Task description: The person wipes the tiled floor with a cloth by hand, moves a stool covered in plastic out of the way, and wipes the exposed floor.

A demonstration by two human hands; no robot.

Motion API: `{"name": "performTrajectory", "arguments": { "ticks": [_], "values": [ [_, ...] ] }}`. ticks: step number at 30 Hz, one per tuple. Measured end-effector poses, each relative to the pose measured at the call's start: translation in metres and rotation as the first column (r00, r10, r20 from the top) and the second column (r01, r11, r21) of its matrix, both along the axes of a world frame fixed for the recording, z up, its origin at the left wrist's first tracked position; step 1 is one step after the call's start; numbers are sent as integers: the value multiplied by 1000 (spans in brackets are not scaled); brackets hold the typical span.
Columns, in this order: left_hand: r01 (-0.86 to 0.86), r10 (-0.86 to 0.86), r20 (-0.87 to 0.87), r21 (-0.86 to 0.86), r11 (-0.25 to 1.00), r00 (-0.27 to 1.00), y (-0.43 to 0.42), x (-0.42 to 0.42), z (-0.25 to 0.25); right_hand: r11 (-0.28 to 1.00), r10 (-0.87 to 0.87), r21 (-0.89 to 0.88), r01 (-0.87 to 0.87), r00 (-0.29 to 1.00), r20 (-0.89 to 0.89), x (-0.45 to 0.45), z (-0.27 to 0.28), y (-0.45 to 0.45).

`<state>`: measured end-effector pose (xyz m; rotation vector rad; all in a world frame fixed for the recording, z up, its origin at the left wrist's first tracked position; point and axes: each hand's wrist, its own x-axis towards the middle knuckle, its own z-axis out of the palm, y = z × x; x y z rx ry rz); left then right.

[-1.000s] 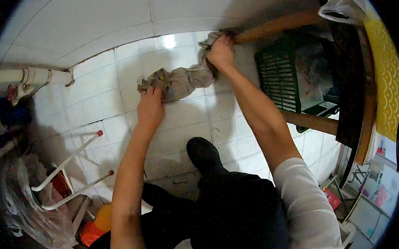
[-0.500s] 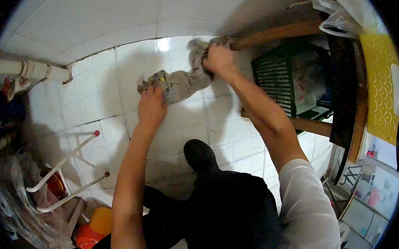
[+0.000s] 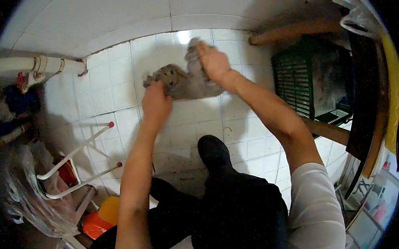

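Observation:
A crumpled grey-brown cloth [image 3: 190,87] with a dark and yellow patterned patch lies on the white tiled floor [image 3: 183,123], close to the wall. My left hand [image 3: 157,101] grips its left end, with the fingers closed and partly hidden from above. At the other end, my right hand [image 3: 213,63] is closed round a bunched part of the cloth, which rises in a fold beside the fingers. The cloth sags between both hands and appears to rest on the tiles.
To the right, a dark green plastic basket [image 3: 294,78] sits inside a wooden-legged frame [image 3: 329,131]. White tubular legs with red tips [image 3: 81,147] jut out at left, near clear plastic bags [image 3: 33,196]. A white pipe [image 3: 52,65] runs along the left wall. My dark shoe [image 3: 213,149] stands on the floor.
My right hand has drawn back from beside the wooden leg toward my left hand, bringing the cloth's right end with it. The cloth is now bunched more closely. The camera view has shifted slightly.

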<state>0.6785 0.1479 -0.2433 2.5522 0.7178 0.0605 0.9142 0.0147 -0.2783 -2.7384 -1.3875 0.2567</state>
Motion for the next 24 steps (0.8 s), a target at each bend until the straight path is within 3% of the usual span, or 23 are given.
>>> {"name": "performTrajectory", "arguments": {
  "ticks": [1,3,6,7,9,10,11,14,15,18,21,24],
  "values": [
    [-34,34,-17,-35,999,999,12,-4,3,999,30,29,-28,996,-80,-15,17,4],
    [-170,181,107,-103,980,978,35,-8,4,992,106,87,-89,967,-230,-30,68,11],
    [-256,292,384,-143,956,876,72,1,40,871,-271,293,394,884,-382,-23,79,10],
    [-342,401,356,-218,914,844,87,0,44,787,-360,341,514,831,-423,-13,88,8],
    [-435,475,448,-196,879,757,116,5,57,754,-496,204,625,744,-448,19,92,-10],
    [-444,466,324,-145,884,823,127,6,71,730,-551,255,634,767,-328,33,82,-20],
    [-348,376,389,-142,927,841,146,6,53,711,-601,309,632,774,-199,43,76,-27],
    [-144,138,440,-21,989,887,160,17,28,773,-476,433,464,875,-89,43,75,-38],
    [-86,63,423,34,996,904,158,19,24,858,-384,339,387,920,-79,42,78,-38],
    [-76,23,247,207,975,969,146,31,4,937,-317,166,309,948,28,29,75,-28],
    [-64,11,231,224,973,973,153,45,-13,936,-245,288,202,962,121,56,27,-26],
    [-123,94,122,254,959,988,158,60,-14,917,-385,177,358,910,152,55,31,-3]
  ]
}}
